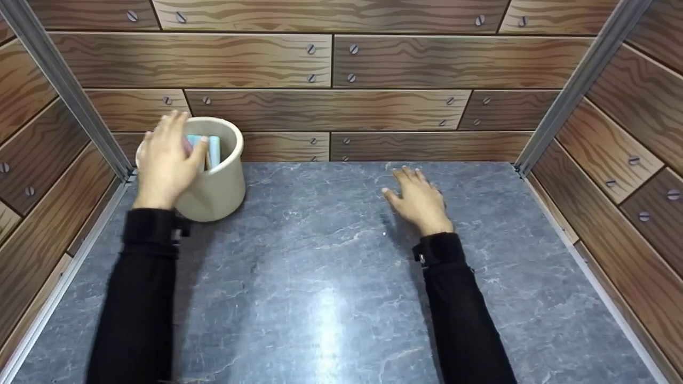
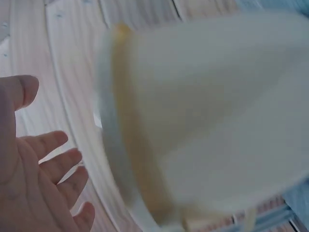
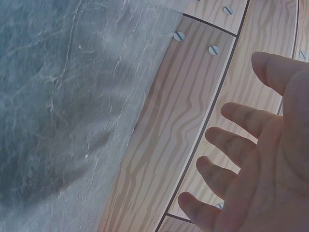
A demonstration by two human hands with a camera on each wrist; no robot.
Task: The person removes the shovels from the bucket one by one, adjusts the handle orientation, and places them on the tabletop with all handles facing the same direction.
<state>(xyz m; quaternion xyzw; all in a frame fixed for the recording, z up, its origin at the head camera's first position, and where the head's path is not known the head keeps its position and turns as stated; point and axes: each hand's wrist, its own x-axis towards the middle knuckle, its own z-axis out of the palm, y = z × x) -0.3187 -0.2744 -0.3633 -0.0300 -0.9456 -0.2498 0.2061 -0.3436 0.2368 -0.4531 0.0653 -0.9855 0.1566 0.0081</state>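
Observation:
A cream-coloured round bin (image 1: 213, 194) stands at the back left of the table, with light blue and pink pieces (image 1: 214, 151) inside it. Over its near left rim hovers my left hand (image 1: 166, 160), fingers extended and holding nothing; in the left wrist view that hand (image 2: 43, 164) is beside the bin's wall (image 2: 207, 121), palm showing. The hand covers part of the bin's mouth. Toward the back right, my right hand (image 1: 420, 202) is held palm down above the table, fingers spread. The right wrist view shows its palm (image 3: 260, 154) with nothing in it.
The grey marbled tabletop (image 1: 320, 256) is bounded by wood-patterned panels at the back (image 1: 256, 61) and on both sides. Metal posts (image 1: 576, 90) rise at the back corners, and pale strips edge the table left and right.

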